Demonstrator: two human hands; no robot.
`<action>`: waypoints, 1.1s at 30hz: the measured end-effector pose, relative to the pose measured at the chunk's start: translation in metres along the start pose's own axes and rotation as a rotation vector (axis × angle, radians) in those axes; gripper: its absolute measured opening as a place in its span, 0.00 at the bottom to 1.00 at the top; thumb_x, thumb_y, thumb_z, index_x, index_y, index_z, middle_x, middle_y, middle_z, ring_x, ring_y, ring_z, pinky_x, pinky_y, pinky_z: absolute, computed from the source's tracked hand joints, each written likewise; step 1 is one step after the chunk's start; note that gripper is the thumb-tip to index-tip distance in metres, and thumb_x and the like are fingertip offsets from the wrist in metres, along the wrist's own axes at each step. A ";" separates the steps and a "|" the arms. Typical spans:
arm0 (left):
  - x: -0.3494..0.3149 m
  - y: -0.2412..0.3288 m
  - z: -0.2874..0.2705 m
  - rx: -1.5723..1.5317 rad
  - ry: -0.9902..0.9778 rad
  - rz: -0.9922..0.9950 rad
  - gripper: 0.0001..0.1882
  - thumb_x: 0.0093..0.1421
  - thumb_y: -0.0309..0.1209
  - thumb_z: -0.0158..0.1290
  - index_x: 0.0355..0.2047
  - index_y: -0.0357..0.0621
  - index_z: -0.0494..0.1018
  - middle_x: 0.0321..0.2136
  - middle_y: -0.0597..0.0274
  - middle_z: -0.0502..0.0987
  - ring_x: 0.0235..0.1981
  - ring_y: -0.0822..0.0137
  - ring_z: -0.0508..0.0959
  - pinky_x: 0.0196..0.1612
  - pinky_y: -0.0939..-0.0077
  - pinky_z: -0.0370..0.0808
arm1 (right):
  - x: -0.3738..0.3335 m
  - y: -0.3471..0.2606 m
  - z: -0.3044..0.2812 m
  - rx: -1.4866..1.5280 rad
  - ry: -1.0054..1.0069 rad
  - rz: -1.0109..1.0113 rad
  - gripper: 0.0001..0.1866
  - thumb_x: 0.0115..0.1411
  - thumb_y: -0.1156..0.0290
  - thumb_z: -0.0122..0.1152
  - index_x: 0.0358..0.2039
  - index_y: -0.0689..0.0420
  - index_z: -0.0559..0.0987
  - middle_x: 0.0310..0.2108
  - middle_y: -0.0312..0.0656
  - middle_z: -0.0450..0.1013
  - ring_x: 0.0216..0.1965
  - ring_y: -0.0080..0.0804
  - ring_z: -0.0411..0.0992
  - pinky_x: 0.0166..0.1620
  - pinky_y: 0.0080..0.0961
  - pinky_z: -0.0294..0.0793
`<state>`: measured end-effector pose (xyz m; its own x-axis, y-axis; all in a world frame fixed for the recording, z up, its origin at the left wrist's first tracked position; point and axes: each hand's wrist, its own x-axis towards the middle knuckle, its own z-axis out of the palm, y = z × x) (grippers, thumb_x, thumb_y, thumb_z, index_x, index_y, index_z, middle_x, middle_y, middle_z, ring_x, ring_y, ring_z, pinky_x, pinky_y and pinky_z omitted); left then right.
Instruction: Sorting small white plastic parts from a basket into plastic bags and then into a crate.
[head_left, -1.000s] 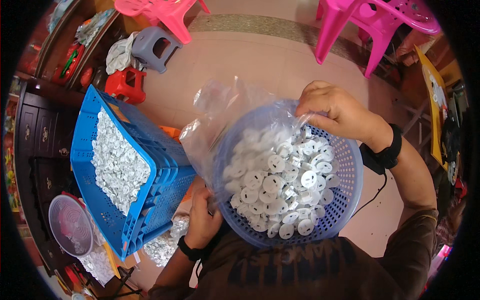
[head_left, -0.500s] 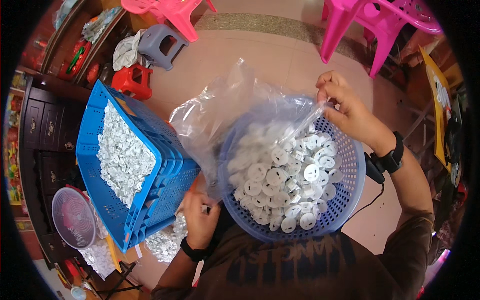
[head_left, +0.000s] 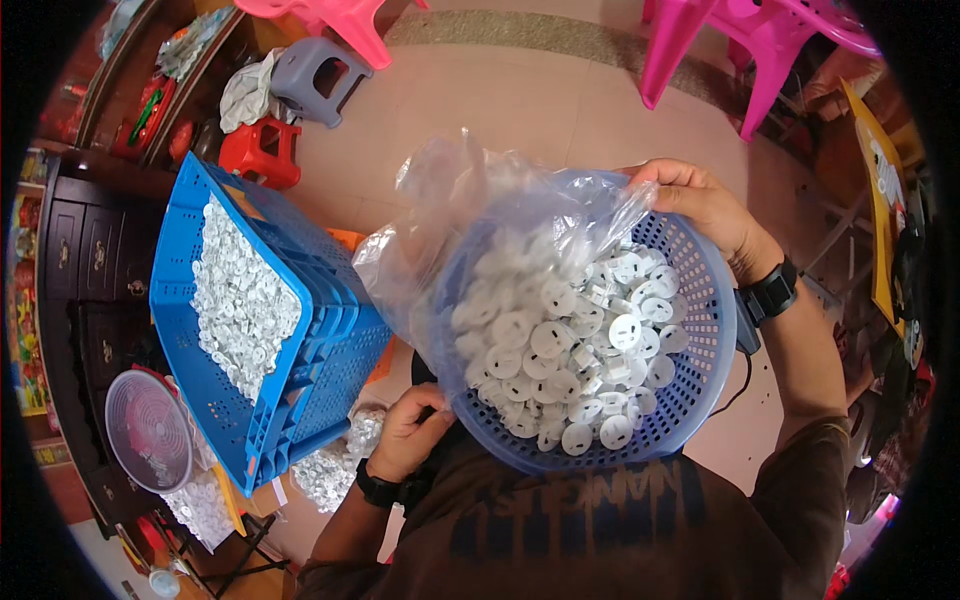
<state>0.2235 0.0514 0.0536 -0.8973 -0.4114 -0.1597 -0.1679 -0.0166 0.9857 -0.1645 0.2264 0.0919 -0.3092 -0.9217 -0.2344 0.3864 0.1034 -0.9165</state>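
Observation:
A round blue-purple plastic basket (head_left: 705,395) rests close against my body, heaped with white round plastic pieces (head_left: 545,340) that have small dark slots. A clear plastic bag (head_left: 430,220) lies over the basket's far and left side, covering part of the heap. At the far right rim, my right hand (head_left: 705,205) pinches the bag's edge, its fingers against the basket. My left hand (head_left: 410,435) is curled closed beside the basket's near left rim; what its fingertips hold, if anything, is hidden.
On my left stand stacked blue crates (head_left: 330,350), the top one holding many small white pieces. Bagged white pieces (head_left: 330,478) lie below them. A pale round colander (head_left: 150,430) is farther left. Red (head_left: 262,150) and grey stools (head_left: 320,80) and pink chairs (head_left: 765,55) stand beyond.
My right hand has come down to the basket's rim with the bag's edge. The bag has sunk and spread over the far side. My left hand has shifted slightly right, against the rim.

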 end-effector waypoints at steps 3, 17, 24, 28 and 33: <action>0.011 0.007 0.003 0.499 -0.012 0.186 0.11 0.49 0.17 0.54 0.33 0.39 0.66 0.35 0.55 0.70 0.36 0.61 0.72 0.42 0.75 0.68 | -0.007 0.005 0.008 0.173 0.015 -0.012 0.09 0.57 0.78 0.51 0.39 0.63 0.75 0.38 0.38 0.73 0.40 0.24 0.72 0.46 0.21 0.71; 0.049 0.007 0.018 -0.020 0.218 -0.234 0.05 0.58 0.22 0.51 0.34 0.40 0.66 0.35 0.61 0.71 0.35 0.76 0.71 0.37 0.82 0.69 | -0.069 0.025 -0.006 0.184 0.296 -0.265 0.07 0.51 0.78 0.55 0.33 0.61 0.76 0.41 0.37 0.70 0.41 0.28 0.70 0.49 0.22 0.68; 0.101 0.025 0.037 -0.807 0.257 -0.027 0.09 0.59 0.19 0.45 0.37 0.48 0.65 0.34 0.63 0.72 0.33 0.70 0.72 0.40 0.79 0.70 | -0.090 0.037 -0.020 0.199 0.378 -0.323 0.06 0.50 0.77 0.57 0.31 0.60 0.76 0.42 0.38 0.70 0.42 0.29 0.69 0.50 0.25 0.67; 0.114 0.015 0.026 -0.875 0.144 -0.089 0.07 0.60 0.22 0.45 0.38 0.47 0.65 0.25 0.68 0.67 0.21 0.76 0.62 0.29 0.81 0.64 | -0.097 0.044 -0.018 0.215 0.445 -0.346 0.06 0.50 0.76 0.57 0.31 0.60 0.76 0.42 0.39 0.70 0.43 0.30 0.69 0.50 0.26 0.67; 0.108 -0.009 0.014 0.190 -0.103 0.167 0.05 0.58 0.29 0.51 0.31 0.43 0.67 0.25 0.73 0.66 0.27 0.81 0.65 0.31 0.86 0.65 | -0.102 0.052 -0.025 0.219 0.438 -0.400 0.06 0.50 0.74 0.57 0.30 0.59 0.75 0.41 0.40 0.69 0.43 0.32 0.69 0.49 0.26 0.67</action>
<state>0.1226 0.0198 0.0273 -0.9541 -0.2994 -0.0096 -0.0784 0.2187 0.9726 -0.1350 0.3350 0.0602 -0.7754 -0.6301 -0.0407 0.3222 -0.3394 -0.8837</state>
